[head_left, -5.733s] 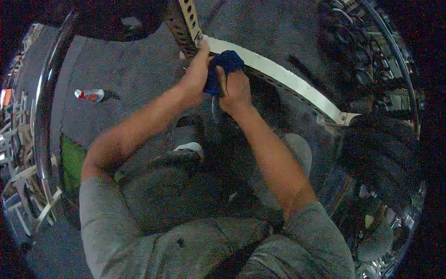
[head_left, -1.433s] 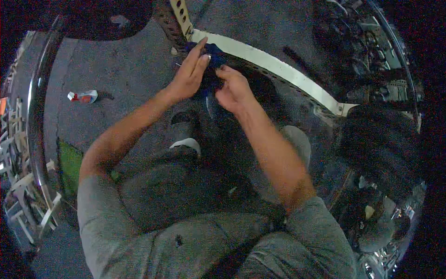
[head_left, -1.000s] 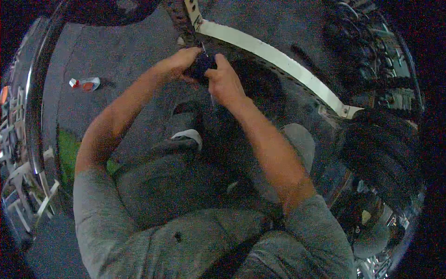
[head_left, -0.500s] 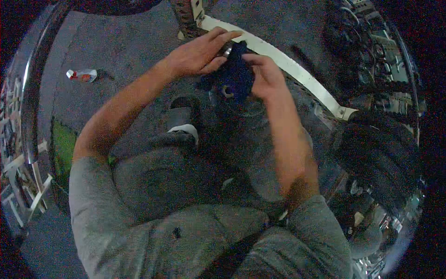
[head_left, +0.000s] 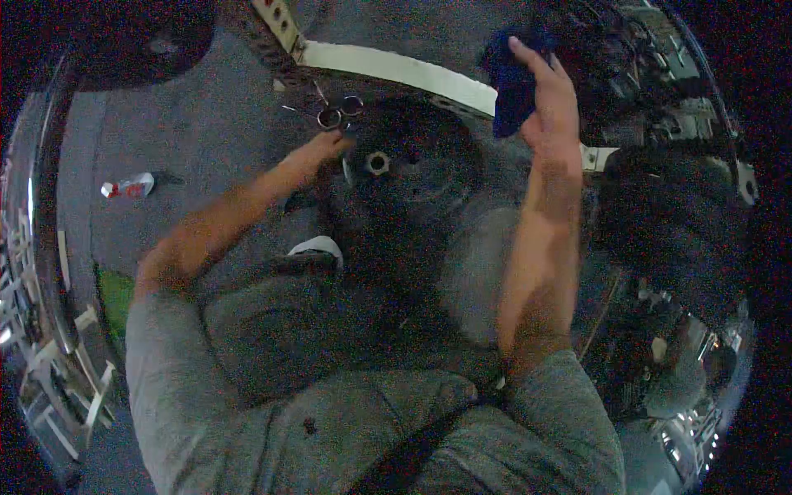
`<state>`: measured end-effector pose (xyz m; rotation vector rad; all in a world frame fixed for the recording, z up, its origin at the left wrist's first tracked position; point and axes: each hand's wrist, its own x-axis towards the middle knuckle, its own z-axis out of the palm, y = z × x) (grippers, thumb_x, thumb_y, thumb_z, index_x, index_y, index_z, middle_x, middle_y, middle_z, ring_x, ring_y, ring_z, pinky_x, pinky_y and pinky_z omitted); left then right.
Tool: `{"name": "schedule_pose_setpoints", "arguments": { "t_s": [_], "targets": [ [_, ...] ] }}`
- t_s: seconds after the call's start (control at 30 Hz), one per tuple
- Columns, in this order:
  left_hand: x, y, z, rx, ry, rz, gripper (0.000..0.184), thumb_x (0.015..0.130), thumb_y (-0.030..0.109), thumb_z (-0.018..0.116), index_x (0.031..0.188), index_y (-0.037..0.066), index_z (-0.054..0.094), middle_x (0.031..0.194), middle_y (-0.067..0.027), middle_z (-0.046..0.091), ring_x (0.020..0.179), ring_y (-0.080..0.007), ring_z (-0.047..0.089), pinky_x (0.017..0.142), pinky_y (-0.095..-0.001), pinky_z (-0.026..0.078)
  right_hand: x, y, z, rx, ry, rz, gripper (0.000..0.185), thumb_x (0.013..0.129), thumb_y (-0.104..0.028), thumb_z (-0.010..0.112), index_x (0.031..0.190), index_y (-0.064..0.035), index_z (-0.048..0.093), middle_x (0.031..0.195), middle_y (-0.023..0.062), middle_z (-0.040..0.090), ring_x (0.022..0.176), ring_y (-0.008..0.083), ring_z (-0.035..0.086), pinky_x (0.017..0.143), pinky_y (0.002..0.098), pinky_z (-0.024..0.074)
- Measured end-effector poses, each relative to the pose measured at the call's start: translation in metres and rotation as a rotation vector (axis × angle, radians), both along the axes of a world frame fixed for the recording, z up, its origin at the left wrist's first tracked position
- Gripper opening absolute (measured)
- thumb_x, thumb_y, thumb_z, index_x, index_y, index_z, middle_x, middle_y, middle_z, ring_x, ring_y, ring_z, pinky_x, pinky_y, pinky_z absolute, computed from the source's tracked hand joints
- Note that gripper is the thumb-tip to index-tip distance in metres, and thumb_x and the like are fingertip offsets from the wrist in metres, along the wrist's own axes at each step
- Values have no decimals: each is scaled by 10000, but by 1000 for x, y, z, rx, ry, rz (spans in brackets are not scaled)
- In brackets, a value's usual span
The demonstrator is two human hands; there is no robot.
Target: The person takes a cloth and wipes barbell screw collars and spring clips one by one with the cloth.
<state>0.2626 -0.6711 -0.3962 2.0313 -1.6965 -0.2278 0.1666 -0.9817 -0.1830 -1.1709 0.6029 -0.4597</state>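
Note:
My right hand (head_left: pixel 554 103) is raised at the upper right and closed on a dark blue cloth (head_left: pixel 513 87), which hangs to the left of the fingers. My left hand (head_left: pixel 332 145) is lower, at the left rim of a black round disc (head_left: pixel 437 153) like a weight plate. Its fingers are blurred and partly hidden, so their grip does not show. A light metal hub ring (head_left: pixel 377 163) sits on the disc. Just above my left hand lies a shiny metal piece with two rings (head_left: pixel 340 112), shaped like scissors or a spring clip.
A white bar with holes (head_left: pixel 396 68) runs across the floor behind the disc. To the left lies a small white-and-red package (head_left: pixel 128 186). Dark racks with metal parts (head_left: pixel 676 107) line the right side, and a black bulky shape (head_left: pixel 668 206) is beside them.
My hands have moved apart. The right has swung right with the blue cloth, uncovering the hub ring. The left has drawn back down toward the disc's rim. The view has turned somewhat.

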Motion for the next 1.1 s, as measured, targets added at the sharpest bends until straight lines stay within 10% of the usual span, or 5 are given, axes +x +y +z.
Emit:
{"name": "schedule_pose_setpoints", "arguments": {
  "t_s": [0.17, 0.33, 0.8, 1.0, 1.1],
  "targets": [
    [9, -37, -63, 223, 265, -12, 317, 807, 107, 585, 1116, 39, 609, 1116, -199, 596, 1018, -363, 571, 875, -440, 468, -9, -22, -9, -9, -54, -88, 354, 810, -185, 738, 1107, -40, 611, 993, 65, 672, 869, 200, 659, 785, 350, 521],
    [22, -63, -64, 293, -87, -129, 425, 671, 93, 710, 1079, 47, 603, 1079, -188, 555, 1046, -379, 529, 878, -451, 480, -18, -26, -2, 28, 22, -220, 285, 857, -216, 702, 1068, -37, 633, 960, 71, 680, 862, 196, 659, 791, 348, 514],
    [39, -118, -73, 345, 340, -90, 861, 740, 134, 723, 1471, 90, 271, 1362, -233, 438, 1213, -410, 482, 1016, -428, 440, -56, -66, -11, -19, 15, -163, 346, 950, -330, 573, 1087, -18, 637, 1022, 81, 690, 853, 182, 682, 752, 338, 553],
    [53, -125, 21, 52, 184, 106, 213, 686, -38, 756, 792, 7, 578, 859, -122, 602, 935, -291, 603, 853, -419, 474, -53, -57, 0, -2, 29, -54, 378, 939, -376, 581, 1081, -33, 653, 989, 71, 699, 852, 172, 677, 788, 333, 534],
    [44, -131, 66, -159, 407, 146, 340, 724, 116, 816, 969, 24, 598, 921, -103, 617, 1019, -247, 598, 892, -390, 477, -52, -45, 13, -218, 307, 238, 458, 957, -464, 508, 1032, -50, 687, 939, 31, 697, 857, 131, 637, 829, 304, 469]
  ]
}}
